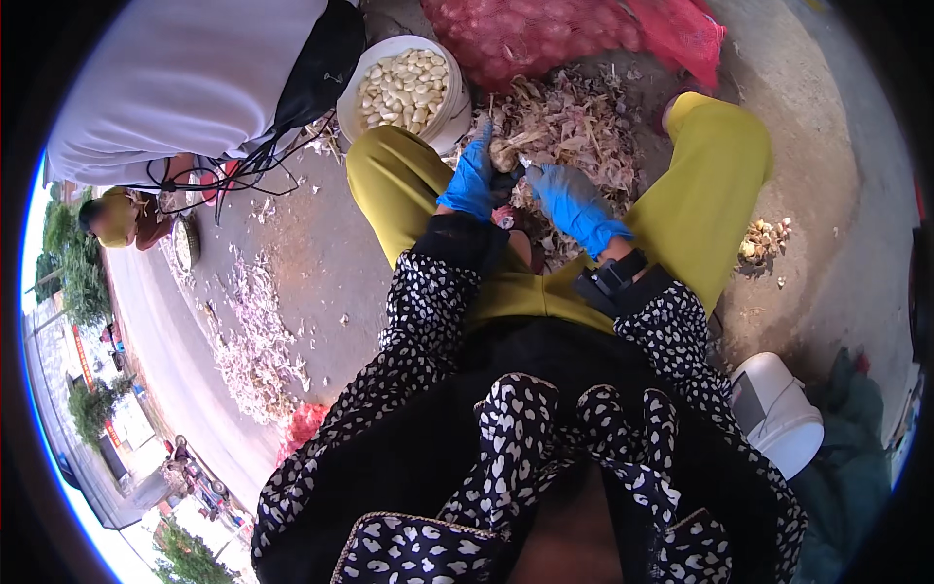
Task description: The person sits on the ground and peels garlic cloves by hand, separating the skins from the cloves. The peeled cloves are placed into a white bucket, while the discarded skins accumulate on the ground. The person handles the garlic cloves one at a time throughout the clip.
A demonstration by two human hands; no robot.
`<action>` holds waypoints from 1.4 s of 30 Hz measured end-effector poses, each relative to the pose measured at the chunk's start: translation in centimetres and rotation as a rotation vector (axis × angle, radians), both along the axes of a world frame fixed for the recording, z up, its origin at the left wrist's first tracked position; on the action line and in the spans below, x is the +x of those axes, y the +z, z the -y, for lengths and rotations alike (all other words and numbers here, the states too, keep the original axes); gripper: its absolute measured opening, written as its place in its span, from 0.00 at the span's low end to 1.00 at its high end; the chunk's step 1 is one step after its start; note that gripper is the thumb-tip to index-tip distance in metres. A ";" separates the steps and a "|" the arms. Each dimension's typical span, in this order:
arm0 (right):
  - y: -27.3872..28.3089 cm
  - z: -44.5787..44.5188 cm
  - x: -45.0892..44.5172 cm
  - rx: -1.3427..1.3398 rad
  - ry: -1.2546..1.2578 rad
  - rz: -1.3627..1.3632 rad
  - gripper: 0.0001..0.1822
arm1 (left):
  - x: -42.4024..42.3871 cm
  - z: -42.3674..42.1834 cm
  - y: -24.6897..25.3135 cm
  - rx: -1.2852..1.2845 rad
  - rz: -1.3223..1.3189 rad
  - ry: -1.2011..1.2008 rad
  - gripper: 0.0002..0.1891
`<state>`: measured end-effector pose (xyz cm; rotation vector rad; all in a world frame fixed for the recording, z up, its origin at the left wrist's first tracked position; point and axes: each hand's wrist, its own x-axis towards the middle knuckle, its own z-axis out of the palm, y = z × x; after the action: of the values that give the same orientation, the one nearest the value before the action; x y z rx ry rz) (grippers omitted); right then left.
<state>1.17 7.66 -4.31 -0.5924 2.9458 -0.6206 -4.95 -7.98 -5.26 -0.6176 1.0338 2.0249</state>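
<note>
My left hand (473,179), in a blue glove, is closed around a garlic bulb (503,155) with a dry stalk. Close beside it, my right hand (576,203) wears a blue glove with a greyish palm, its fingers curled toward the bulb. Something small, dark and partly shiny shows between the hands; I cannot tell what it is or which hand holds it. Beneath both hands spreads a heap of dry garlic skins and stalks (584,135). A white bucket (461,109) filled with peeled garlic cloves (405,87) stands beyond my left knee.
Red mesh sacks of garlic (540,36) lie beyond the heap. A person in a white garment (182,80) is close on the left, with black cables (252,164) hanging nearby. Loose skins (255,343) litter the ground. At right are a small garlic pile (762,242) and a tipped white bucket (777,416).
</note>
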 end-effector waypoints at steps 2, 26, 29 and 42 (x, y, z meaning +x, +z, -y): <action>1.1 0.0 -0.9 -0.367 -0.235 0.526 0.17 | 0.3 -0.4 0.4 0.010 -0.016 -0.031 0.27; 1.7 0.1 -2.6 -1.141 -0.820 0.727 0.22 | 1.6 -1.6 -0.5 -0.307 -0.548 0.003 0.17; 0.9 0.2 -2.5 -1.013 -0.786 0.580 0.27 | 2.5 -2.4 2.0 -0.240 -0.427 0.068 0.17; 1.5 1.0 -2.0 -0.782 -0.553 0.647 0.19 | 2.6 -1.0 -1.1 0.465 -0.198 0.305 0.15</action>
<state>-0.87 6.67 -2.79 0.3839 2.1474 -1.6557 -2.39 -6.96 -6.39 -0.3443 0.5591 2.5256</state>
